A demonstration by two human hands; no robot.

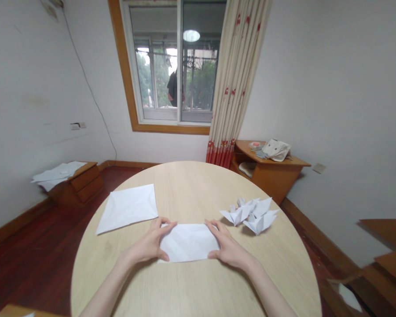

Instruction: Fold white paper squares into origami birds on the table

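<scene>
A folded white paper [188, 241] lies flat on the round wooden table [191, 185] in front of me. My left hand [152, 243] rests on its left end, fingers curled over the top edge and thumb pinching the lower corner. My right hand [227, 247] holds the right end the same way, thumb at the bottom corner. To the left lies a stack of white paper sheets [128, 208]. To the right sits a small pile of folded paper figures [251, 214].
A low wooden cabinet [77, 181] with white papers stands by the left wall. A wooden side table [270, 169] with a bag and small items sits right of the curtain [232, 83]. A window [174, 66] is behind. Dark wood pieces lie at right.
</scene>
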